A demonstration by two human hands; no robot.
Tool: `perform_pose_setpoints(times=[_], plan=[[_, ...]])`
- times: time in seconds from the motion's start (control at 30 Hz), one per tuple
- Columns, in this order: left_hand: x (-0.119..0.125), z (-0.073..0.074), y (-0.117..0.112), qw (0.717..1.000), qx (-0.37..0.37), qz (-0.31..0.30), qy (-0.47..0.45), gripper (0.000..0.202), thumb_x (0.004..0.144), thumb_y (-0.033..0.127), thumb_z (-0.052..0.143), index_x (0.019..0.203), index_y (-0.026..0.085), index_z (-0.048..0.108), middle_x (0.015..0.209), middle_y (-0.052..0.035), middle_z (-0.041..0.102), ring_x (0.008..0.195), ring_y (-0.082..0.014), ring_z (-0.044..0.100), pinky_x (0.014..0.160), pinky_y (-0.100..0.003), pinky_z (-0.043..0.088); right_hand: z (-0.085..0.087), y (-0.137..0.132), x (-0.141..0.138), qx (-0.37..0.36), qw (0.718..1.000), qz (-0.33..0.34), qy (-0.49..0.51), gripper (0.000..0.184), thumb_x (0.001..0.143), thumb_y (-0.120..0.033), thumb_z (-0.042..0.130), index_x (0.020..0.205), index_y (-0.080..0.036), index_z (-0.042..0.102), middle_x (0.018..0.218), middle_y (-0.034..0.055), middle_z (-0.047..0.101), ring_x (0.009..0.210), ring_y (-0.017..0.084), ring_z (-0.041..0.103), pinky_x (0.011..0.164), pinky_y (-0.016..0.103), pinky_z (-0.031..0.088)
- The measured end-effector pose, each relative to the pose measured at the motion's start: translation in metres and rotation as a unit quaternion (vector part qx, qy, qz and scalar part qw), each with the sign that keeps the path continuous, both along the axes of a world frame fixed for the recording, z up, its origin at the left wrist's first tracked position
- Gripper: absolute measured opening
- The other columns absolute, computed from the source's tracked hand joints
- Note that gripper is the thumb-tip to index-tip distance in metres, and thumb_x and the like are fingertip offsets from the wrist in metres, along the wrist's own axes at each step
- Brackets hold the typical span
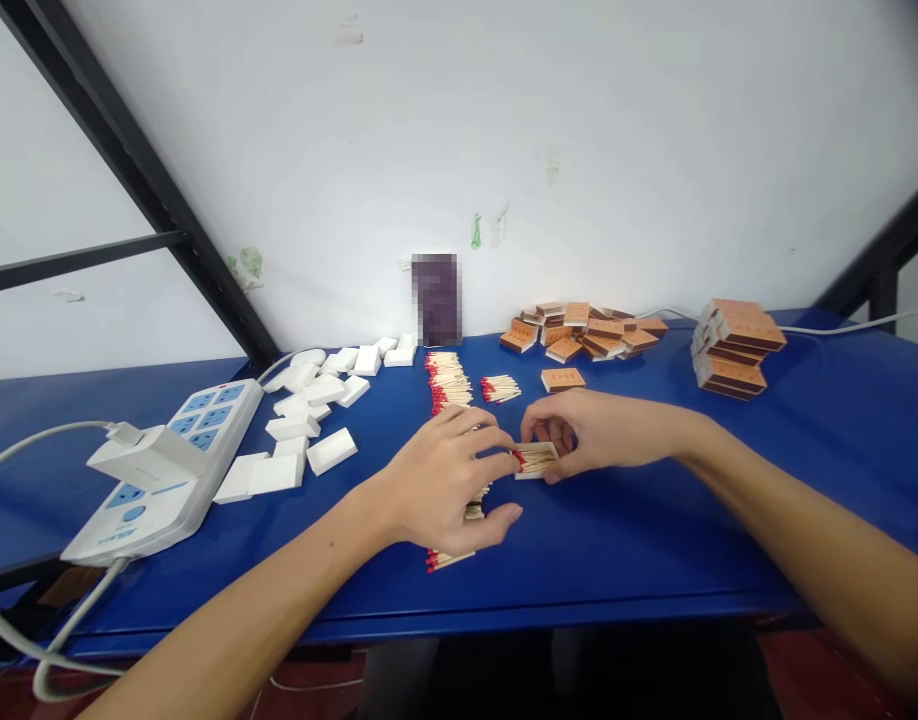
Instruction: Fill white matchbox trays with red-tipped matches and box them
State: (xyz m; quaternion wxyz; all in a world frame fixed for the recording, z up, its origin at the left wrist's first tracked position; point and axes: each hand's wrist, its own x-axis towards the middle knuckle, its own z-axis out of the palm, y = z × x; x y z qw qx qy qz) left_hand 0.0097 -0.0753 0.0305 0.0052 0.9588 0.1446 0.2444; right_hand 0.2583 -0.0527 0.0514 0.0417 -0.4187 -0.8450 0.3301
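Observation:
A white matchbox tray [536, 474] with red-tipped matches in it lies on the blue table in front of me. My right hand [579, 430] grips its right end between thumb and fingers. My left hand [459, 475] is spread with its fingertips at the tray's left end, touching or nearly touching the matches there. Under and around the left hand runs a long row of loose matches [448, 375], partly hidden by it. A smaller bunch of matches [500, 388] lies beyond the tray. Behind my right hand rests an orange matchbox sleeve [562, 379].
Several white trays [333, 451] are scattered at the left, beside a power strip [196, 450] with a plugged-in charger [148, 465]. Orange matchboxes [579, 330] lie heaped at the back, and more are stacked [736, 345] at the right. A pixelated dark object [437, 300] leans on the wall.

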Motion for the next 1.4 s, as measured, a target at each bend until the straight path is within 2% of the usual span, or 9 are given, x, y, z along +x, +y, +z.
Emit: perform_pose_setpoints(times=[0.17,0.27,0.4,0.5,0.67,0.87,1.0,1.3,1.4], plan=[[-0.002,0.002,-0.001,0.998,-0.032,-0.011,0.06,0.042,0.085,0.046,0.057,0.11,0.016,0.072,0.11,-0.0099,0.072,0.107,-0.0304,0.059,0.096,-0.047,0.043,-0.002,0.003,0.0,-0.036,0.999,0.014,0.034,0.046,0.073,-0.048,0.078,0.108,-0.021,0.065,0.077,-0.001,0.064,0.071,0.016,0.06,0.061,0.026,0.046],[-0.002,0.003,-0.001,0.995,-0.036,-0.004,0.089,0.044,0.085,0.049,0.058,0.111,0.016,0.072,0.112,-0.0102,0.072,0.111,-0.0317,0.057,0.099,-0.047,0.04,0.002,0.004,0.002,-0.067,0.997,0.012,0.045,0.051,0.08,-0.051,0.07,0.12,-0.021,0.062,0.084,0.001,0.065,0.074,0.016,0.059,0.065,0.027,0.048],[-0.001,0.002,0.0,0.994,-0.034,0.002,0.108,0.045,0.087,0.051,0.057,0.11,0.015,0.072,0.111,-0.0107,0.072,0.11,-0.0309,0.057,0.1,-0.047,0.039,0.006,0.004,0.004,-0.093,0.994,0.008,0.05,0.051,0.084,-0.045,0.066,0.129,-0.02,0.058,0.094,0.0037,0.065,0.083,0.018,0.061,0.074,0.03,0.05],[-0.001,0.001,0.0,0.994,-0.036,0.001,0.107,0.045,0.086,0.05,0.058,0.109,0.014,0.072,0.113,-0.01,0.071,0.111,-0.0307,0.057,0.101,-0.047,0.038,0.005,0.004,0.004,-0.096,0.994,0.008,0.045,0.051,0.081,-0.04,0.069,0.127,-0.019,0.059,0.091,0.0028,0.064,0.084,0.018,0.06,0.076,0.031,0.049],[-0.002,0.0,0.002,0.994,-0.038,-0.006,0.107,0.045,0.086,0.049,0.059,0.11,0.014,0.072,0.114,-0.0106,0.07,0.111,-0.0303,0.057,0.104,-0.046,0.037,0.004,0.004,0.002,-0.084,0.995,0.016,0.043,0.049,0.081,-0.044,0.069,0.123,-0.018,0.061,0.087,0.0019,0.061,0.078,0.017,0.055,0.069,0.028,0.046],[-0.001,0.002,0.002,0.993,-0.045,-0.009,0.106,0.044,0.086,0.048,0.058,0.112,0.014,0.071,0.114,-0.0115,0.069,0.112,-0.0298,0.057,0.104,-0.046,0.037,0.0,0.005,-0.001,-0.051,0.997,0.026,0.049,0.037,0.094,-0.045,0.052,0.113,-0.016,0.064,0.08,0.0028,0.063,0.072,0.016,0.057,0.062,0.026,0.043],[-0.001,0.003,0.001,0.993,-0.047,-0.007,0.109,0.044,0.086,0.048,0.06,0.112,0.014,0.071,0.114,-0.0113,0.068,0.111,-0.0297,0.057,0.103,-0.046,0.038,-0.005,0.005,-0.003,-0.012,0.999,0.031,0.037,0.03,0.093,-0.041,0.053,0.101,-0.016,0.067,0.074,0.0013,0.062,0.064,0.014,0.054,0.057,0.025,0.04],[-0.001,0.004,0.0,0.992,-0.05,-0.006,0.118,0.045,0.085,0.048,0.06,0.115,0.015,0.07,0.114,-0.0116,0.068,0.111,-0.0303,0.057,0.103,-0.047,0.039,0.001,0.0,-0.002,0.0,0.999,0.033,0.024,0.028,0.086,-0.038,0.062,0.105,-0.018,0.069,0.078,0.0016,0.064,0.067,0.015,0.055,0.057,0.025,0.042],[-0.001,0.004,0.0,0.992,-0.048,-0.006,0.113,0.045,0.086,0.048,0.06,0.115,0.015,0.07,0.114,-0.0113,0.069,0.112,-0.0305,0.056,0.103,-0.047,0.038,0.001,0.0,-0.003,-0.013,0.999,0.031,0.029,0.029,0.089,-0.04,0.057,0.104,-0.018,0.069,0.076,0.0018,0.064,0.066,0.015,0.054,0.057,0.026,0.042]])
